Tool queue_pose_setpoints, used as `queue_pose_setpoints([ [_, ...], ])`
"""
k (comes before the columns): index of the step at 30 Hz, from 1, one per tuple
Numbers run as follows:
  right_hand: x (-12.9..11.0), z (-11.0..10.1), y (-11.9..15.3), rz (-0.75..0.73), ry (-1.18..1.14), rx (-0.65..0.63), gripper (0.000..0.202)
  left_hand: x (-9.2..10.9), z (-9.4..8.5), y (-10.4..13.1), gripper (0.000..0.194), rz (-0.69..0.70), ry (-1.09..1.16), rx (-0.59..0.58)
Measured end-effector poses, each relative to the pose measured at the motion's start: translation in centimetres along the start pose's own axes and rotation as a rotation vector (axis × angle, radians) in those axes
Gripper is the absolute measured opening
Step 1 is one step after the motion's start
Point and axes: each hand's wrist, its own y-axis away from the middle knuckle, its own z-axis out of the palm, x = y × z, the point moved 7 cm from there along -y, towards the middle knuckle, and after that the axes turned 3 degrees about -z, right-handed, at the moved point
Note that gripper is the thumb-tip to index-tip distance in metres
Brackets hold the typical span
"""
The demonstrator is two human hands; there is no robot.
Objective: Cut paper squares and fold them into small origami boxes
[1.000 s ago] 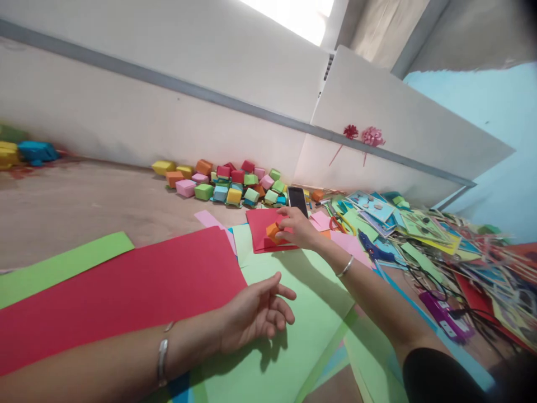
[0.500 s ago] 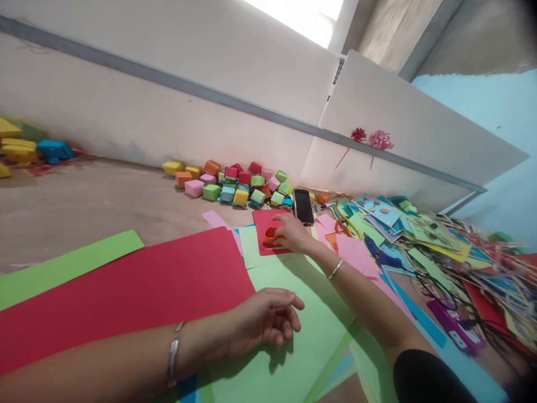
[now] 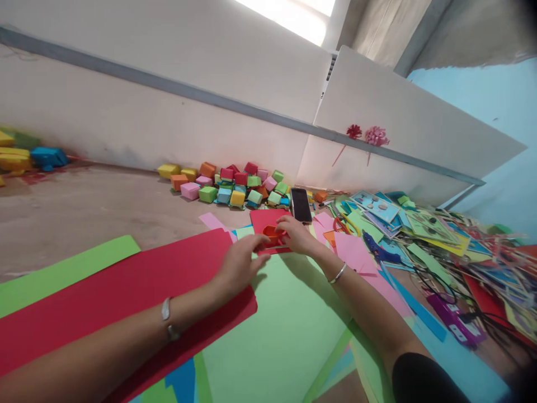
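Note:
A small orange paper piece point(image 3: 271, 230) with raised sides stands on a small red sheet point(image 3: 262, 217). My right hand point(image 3: 297, 235) is at its right side, fingers curled round that edge. From the left, my left hand point(image 3: 242, 263) reaches over the big red sheet point(image 3: 168, 274), its thumb and fingers apart, fingertips close to the orange piece. Whether they touch it I cannot tell. A light green sheet point(image 3: 289, 313) lies under both arms.
Several small coloured paper boxes point(image 3: 237, 197) are heaped by the wall. Right of them are a phone point(image 3: 301, 205), scissors point(image 3: 346, 224), a blue glue gun point(image 3: 381, 249), a purple power strip point(image 3: 455, 322) with cables, and piled paper scraps point(image 3: 436, 229).
My left hand has moved up and forward from the light green sheet to beside the orange piece. My right hand has stayed at the piece, its fingers a little lower.

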Motion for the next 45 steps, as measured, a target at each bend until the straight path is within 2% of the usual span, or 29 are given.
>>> queue_pose_setpoints([
  [2, -0.3, 0.3, 0.1, -0.011, -0.006, -0.013, 0.017, -1.0, -1.0, -1.4, 0.027, 0.034, -0.111, 0.045],
  [4, -0.9, 0.7, 0.2, -0.031, -0.015, -0.035, 0.011, -1.7, -1.4, -2.2, 0.030, 0.055, -0.204, 0.036],
  [8, -2.0, 1.2, 0.5, -0.068, -0.036, -0.072, 0.009, -2.1, -0.6, -2.0, 0.022, 0.095, -0.349, -0.037],
  [13, -2.6, 1.5, 0.6, -0.116, -0.045, -0.115, 0.009, -2.0, 0.5, -1.7, 0.026, 0.163, -0.456, -0.085],
  [18, -2.6, 1.4, 0.8, -0.106, -0.012, -0.107, 0.012, -1.8, 0.9, -1.9, 0.016, 0.230, -0.484, -0.126],
  [21, -2.5, 1.1, 0.9, -0.118, -0.006, -0.084, 0.017, -1.6, 1.0, -1.9, 0.015, 0.262, -0.475, -0.126],
  [27, -3.0, 1.3, 0.8, -0.207, -0.055, -0.117, 0.013, -1.6, 1.2, -1.8, 0.017, 0.314, -0.455, -0.125],
  [31, -3.4, 1.2, 0.6, -0.206, -0.077, -0.086, 0.013, -1.8, 1.1, -1.7, 0.019, 0.318, -0.447, -0.086],
  [34, -2.5, 0.5, 0.4, -0.134, -0.077, 0.008, 0.003, -1.8, 0.6, -1.6, 0.029, 0.315, -0.427, 0.001],
  [36, -1.3, -0.1, 0.2, -0.054, -0.060, 0.096, 0.009, -1.9, 0.2, -1.5, 0.043, 0.309, -0.421, 0.071],
  [38, 0.2, -0.4, 0.2, 0.027, -0.036, 0.160, 0.014, -2.1, 0.0, -1.5, 0.049, 0.300, -0.434, 0.109],
  [42, 2.4, 0.3, 0.4, 0.117, -0.010, 0.155, 0.008, -2.8, 0.5, -1.4, 0.044, 0.286, -0.475, 0.083],
  [45, 2.9, 1.2, 0.6, 0.142, -0.007, 0.116, 0.013, -3.1, 1.0, -1.4, 0.039, 0.288, -0.502, 0.044],
])
